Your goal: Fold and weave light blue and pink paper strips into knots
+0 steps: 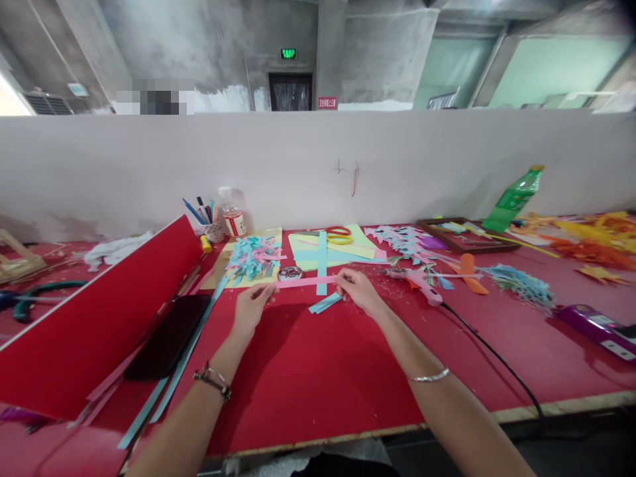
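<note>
A pink paper strip (301, 282) is stretched level between my two hands, above the red tabletop (318, 371). Its left end is pinched by my left hand (254, 303), and my right hand (355, 289) grips the right end. Behind it a light blue paper strip (322, 255) runs lengthwise away from me, and the pink one crosses it near its lower end. Short blue paper pieces (324, 303) lie just below. A small round container (289, 273) sits behind my left hand. Red and yellow scissors (338, 235) rest on pale paper sheets (365, 238) farther back.
A pink glue gun (420, 281) with a black cord lies right of my right hand. Curled blue and pink paper (254, 258) is at back left. A phone (169, 336) and a red board (109, 324) stand left. A green bottle (514, 199) leans at back right, near a tray (491, 248).
</note>
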Available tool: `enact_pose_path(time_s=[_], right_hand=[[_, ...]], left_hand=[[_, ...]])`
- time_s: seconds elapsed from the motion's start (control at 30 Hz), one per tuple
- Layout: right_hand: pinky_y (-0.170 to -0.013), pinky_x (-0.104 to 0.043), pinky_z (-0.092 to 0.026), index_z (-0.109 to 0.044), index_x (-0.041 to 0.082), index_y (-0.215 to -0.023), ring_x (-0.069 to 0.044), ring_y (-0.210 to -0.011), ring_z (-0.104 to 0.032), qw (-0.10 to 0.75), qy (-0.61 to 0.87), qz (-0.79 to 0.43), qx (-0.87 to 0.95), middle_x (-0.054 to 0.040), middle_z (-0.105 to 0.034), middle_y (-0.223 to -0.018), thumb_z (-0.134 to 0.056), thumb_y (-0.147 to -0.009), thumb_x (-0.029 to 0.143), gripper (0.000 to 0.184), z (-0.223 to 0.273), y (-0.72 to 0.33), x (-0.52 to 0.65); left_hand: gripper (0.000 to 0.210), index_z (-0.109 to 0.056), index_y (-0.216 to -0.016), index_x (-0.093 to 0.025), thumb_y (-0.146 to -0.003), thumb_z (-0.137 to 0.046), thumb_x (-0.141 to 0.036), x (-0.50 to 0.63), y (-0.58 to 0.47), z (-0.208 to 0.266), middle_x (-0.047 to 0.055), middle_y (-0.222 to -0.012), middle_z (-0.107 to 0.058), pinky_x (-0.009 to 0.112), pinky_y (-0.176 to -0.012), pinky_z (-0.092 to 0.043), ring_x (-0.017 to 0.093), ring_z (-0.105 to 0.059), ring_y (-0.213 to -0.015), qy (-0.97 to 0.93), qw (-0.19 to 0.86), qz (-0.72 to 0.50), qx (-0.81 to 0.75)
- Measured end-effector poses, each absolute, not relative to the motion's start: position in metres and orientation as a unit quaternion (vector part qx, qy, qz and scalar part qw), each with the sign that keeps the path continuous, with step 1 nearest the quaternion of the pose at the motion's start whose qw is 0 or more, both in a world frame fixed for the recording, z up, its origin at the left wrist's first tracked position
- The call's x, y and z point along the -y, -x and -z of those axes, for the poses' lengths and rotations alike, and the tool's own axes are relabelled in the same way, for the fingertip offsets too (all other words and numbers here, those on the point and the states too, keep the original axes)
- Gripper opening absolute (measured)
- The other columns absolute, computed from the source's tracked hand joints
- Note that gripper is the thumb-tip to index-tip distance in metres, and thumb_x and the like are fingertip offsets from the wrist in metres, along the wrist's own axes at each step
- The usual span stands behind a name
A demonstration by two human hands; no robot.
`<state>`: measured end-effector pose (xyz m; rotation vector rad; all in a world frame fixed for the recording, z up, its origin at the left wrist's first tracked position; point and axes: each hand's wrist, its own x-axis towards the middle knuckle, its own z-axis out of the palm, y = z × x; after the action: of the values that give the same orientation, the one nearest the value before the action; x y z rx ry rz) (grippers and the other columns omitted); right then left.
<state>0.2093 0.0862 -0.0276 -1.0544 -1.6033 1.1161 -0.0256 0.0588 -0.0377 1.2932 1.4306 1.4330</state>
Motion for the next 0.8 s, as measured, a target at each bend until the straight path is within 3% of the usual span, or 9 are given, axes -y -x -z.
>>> enact_pose_path(time_s=[0.13,0.43,0.8], right_hand=[[-0.040,-0.018,-0.029,-0.038,0.017,-0.057,-0.005,-0.038,-0.037,0.446,0.425,-0.418,0.667,0.0071,-0.039,-0.045,-0.044,-0.073,0.030,0.021,0.0257,-0.2087,-0.0850],[-0.047,-0.019,-0.032,-0.034,0.019,-0.058,-0.010,-0.053,-0.051,0.466,0.409,-0.411,0.668,0.0067,-0.032,-0.049,-0.042,-0.073,0.032,0.022,0.0295,-0.2079,-0.0875],[-0.041,-0.019,-0.029,-0.037,0.019,-0.058,-0.007,-0.041,-0.035,0.481,0.424,-0.392,0.660,0.0048,-0.039,-0.048,-0.037,-0.076,0.040,0.028,0.0263,-0.2151,-0.0878]], left_hand=[[0.025,-0.062,-0.070,-0.012,-0.062,-0.058,-0.035,-0.0599,0.0263,0.0396,0.003,-0.067,-0.062,0.019,-0.054,-0.040,0.007,-0.049,-0.051,-0.503,0.370,-0.556,-0.549],[0.027,-0.062,-0.071,-0.012,-0.061,-0.059,-0.036,-0.0611,0.0257,0.0418,0.003,-0.068,-0.062,0.020,-0.055,-0.040,0.007,-0.048,-0.052,-0.489,0.389,-0.561,-0.542],[0.027,-0.062,-0.069,-0.013,-0.063,-0.056,-0.039,-0.0541,0.0188,0.0340,0.003,-0.067,-0.063,0.020,-0.051,-0.039,0.007,-0.048,-0.048,-0.537,0.388,-0.515,-0.544]])
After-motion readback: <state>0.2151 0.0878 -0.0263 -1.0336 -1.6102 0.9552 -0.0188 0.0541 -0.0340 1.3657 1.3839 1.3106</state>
